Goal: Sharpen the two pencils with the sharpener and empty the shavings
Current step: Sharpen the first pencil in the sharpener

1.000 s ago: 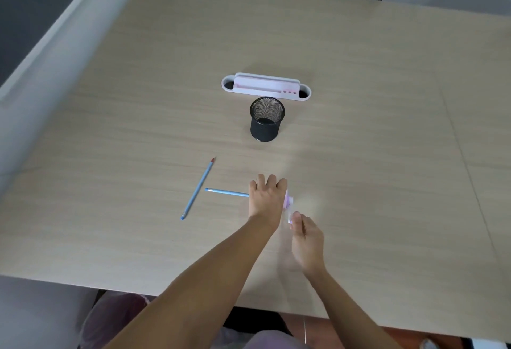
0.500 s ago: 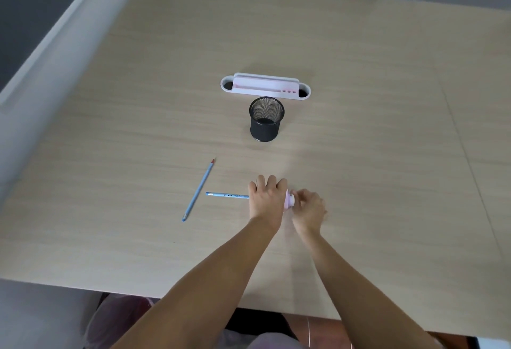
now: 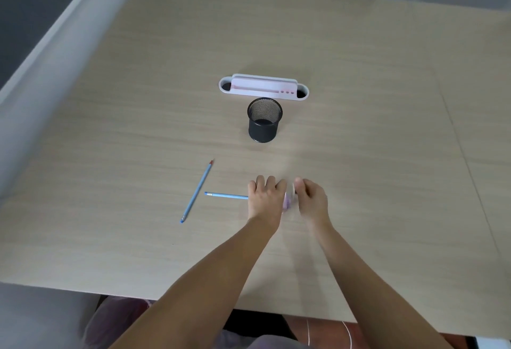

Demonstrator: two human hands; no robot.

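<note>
Two hands meet near the table's (image 3: 359, 99) front edge. Your left hand (image 3: 266, 201) is closed over one blue pencil (image 3: 226, 196), whose free end points to nine o'clock. Your right hand (image 3: 312, 200) pinches the pink sharpener (image 3: 288, 200) between them. The second blue pencil (image 3: 197, 191) lies loose, at nine o'clock from your left hand. At twelve o'clock stands a black mesh cup (image 3: 264, 122), a white desk organizer (image 3: 262, 88) just behind it.

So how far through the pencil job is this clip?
Early. Nothing looks finished: the second pencil lies untouched on the table. In hand: the left hand grips one pencil, its tip end hidden towards the pink sharpener, which the right hand holds. Left: finishing this pencil, sharpening the other, emptying the shavings; no shavings are visible in the mesh cup.
</note>
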